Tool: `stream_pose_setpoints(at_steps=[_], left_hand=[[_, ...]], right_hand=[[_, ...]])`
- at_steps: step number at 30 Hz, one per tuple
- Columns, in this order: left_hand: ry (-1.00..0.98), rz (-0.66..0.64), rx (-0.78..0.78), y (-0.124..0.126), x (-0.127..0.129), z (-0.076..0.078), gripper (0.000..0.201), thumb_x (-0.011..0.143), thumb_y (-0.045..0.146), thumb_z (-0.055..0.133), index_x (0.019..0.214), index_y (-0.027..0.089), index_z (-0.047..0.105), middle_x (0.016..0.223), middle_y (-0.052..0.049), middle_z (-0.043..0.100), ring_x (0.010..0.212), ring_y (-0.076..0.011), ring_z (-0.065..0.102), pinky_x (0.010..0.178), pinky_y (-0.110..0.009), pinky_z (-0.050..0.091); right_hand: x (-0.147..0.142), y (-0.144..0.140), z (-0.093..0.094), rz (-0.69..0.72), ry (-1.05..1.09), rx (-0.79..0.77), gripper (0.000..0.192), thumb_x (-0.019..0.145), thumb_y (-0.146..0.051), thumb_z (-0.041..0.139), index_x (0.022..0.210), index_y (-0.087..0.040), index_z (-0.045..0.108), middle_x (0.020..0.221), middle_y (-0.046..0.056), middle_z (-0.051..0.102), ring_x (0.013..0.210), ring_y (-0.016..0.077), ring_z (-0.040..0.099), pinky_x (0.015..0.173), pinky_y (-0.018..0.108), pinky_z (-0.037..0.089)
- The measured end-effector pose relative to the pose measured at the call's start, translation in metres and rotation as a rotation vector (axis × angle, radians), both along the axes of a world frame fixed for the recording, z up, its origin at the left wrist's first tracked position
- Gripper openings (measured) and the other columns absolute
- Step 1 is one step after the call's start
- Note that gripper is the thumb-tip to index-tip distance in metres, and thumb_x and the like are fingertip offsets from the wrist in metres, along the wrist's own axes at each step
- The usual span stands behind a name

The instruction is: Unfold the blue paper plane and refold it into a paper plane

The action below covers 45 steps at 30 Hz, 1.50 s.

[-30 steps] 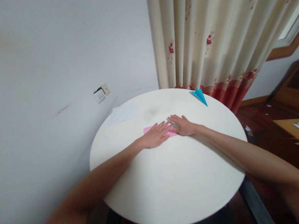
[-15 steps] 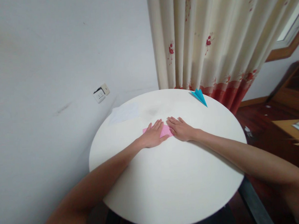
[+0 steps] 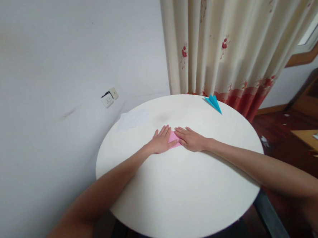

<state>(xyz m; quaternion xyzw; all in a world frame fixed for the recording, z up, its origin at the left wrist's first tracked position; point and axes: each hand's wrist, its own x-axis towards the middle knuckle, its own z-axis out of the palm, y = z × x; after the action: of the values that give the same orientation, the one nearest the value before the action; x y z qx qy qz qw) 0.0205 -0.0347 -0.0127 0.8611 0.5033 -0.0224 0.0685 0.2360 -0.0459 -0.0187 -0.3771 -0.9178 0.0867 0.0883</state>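
A piece of pink paper point(image 3: 173, 139) lies flat on the round white table point(image 3: 179, 189), partly covered by both hands. My left hand point(image 3: 160, 140) rests palm down on its left part, fingers stretched out and pointing away from me. Flat on its right part is my right hand point(image 3: 191, 138), with its fingers extended toward the left. Between the two hands a strip of the pink paper shows. The rest of the sheet is hidden under the palms, so its full outline cannot be made out.
A blue folded paper plane point(image 3: 213, 103) lies near the table's far right edge. A white sheet point(image 3: 133, 119) is at the far left. Behind stand a wall with a socket point(image 3: 108, 100) and a floral curtain point(image 3: 225, 57). A wooden surface point(image 3: 308, 138) is at the right.
My left hand has shifted slightly on the pink paper, and less paper shows around its fingers on the left. My right hand stays nearly in place. The view has turned slightly.
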Motion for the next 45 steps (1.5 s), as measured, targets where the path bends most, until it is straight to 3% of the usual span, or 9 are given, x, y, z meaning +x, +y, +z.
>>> stream_pose_setpoints(at_steps=[6,10,13,24,32,39,45], left_hand=[[0.011,0.088,0.028,0.003,-0.003,0.0,0.09,0.094,0.069,0.014,0.156,0.004,0.011,0.164,-0.018,0.002,0.152,-0.0287,0.0,0.12,-0.055,0.006],[-0.023,-0.106,0.047,-0.003,-0.001,0.004,0.074,0.099,0.06,0.014,0.158,0.015,0.01,0.165,-0.008,0.002,0.153,-0.0231,-0.001,0.121,-0.051,0.002],[-0.045,-0.166,0.021,-0.005,0.0,0.004,0.075,0.099,0.06,0.014,0.158,0.014,0.006,0.165,-0.009,0.003,0.153,-0.0207,0.002,0.122,-0.044,0.005],[-0.011,-0.002,0.045,0.008,-0.002,-0.003,0.083,0.096,0.067,0.018,0.157,0.011,0.014,0.165,-0.012,0.006,0.152,-0.0267,0.005,0.121,-0.051,0.009],[-0.042,0.142,0.113,0.015,-0.004,-0.007,0.062,0.102,0.043,0.02,0.153,0.009,0.025,0.163,-0.015,0.017,0.151,-0.0274,0.013,0.119,-0.055,0.015],[-0.072,-0.026,0.268,0.001,0.003,-0.002,0.052,0.102,0.033,0.022,0.148,0.016,0.039,0.16,-0.009,0.029,0.15,-0.023,0.02,0.121,-0.05,0.013],[-0.113,-0.099,0.105,-0.005,0.011,-0.003,0.06,0.103,0.043,0.019,0.156,0.015,0.021,0.163,-0.009,0.02,0.151,-0.0204,0.014,0.121,-0.042,0.016]], right_hand=[[0.0,-0.001,0.001,-0.002,0.006,-0.003,0.065,0.103,-0.046,0.017,0.155,-0.009,0.027,0.162,0.016,0.022,0.15,0.0282,0.019,0.121,0.052,0.016],[-0.001,0.0,0.0,0.002,0.004,0.0,0.066,0.103,-0.045,0.017,0.156,-0.006,0.022,0.162,0.017,0.019,0.15,0.0286,0.017,0.121,0.053,0.016],[-0.001,0.001,0.0,0.006,-0.006,0.002,0.067,0.102,-0.045,0.018,0.156,-0.005,0.02,0.162,0.017,0.018,0.15,0.0289,0.017,0.121,0.053,0.015],[-0.001,-0.001,0.0,-0.008,-0.004,0.003,0.065,0.103,-0.045,0.017,0.155,-0.006,0.026,0.161,0.017,0.021,0.15,0.0282,0.018,0.121,0.051,0.015],[0.0,0.0,0.0,-0.008,-0.011,-0.003,0.066,0.102,-0.045,0.018,0.155,-0.007,0.024,0.161,0.017,0.021,0.15,0.0285,0.018,0.121,0.052,0.015],[-0.002,-0.001,0.0,-0.019,-0.002,-0.001,0.067,0.102,-0.046,0.016,0.156,-0.005,0.022,0.161,0.017,0.021,0.15,0.0283,0.017,0.121,0.052,0.015],[-0.003,-0.001,0.0,-0.08,-0.012,0.001,0.072,0.101,-0.051,0.014,0.156,-0.004,0.019,0.161,0.018,0.02,0.15,0.0295,0.016,0.12,0.053,0.015]])
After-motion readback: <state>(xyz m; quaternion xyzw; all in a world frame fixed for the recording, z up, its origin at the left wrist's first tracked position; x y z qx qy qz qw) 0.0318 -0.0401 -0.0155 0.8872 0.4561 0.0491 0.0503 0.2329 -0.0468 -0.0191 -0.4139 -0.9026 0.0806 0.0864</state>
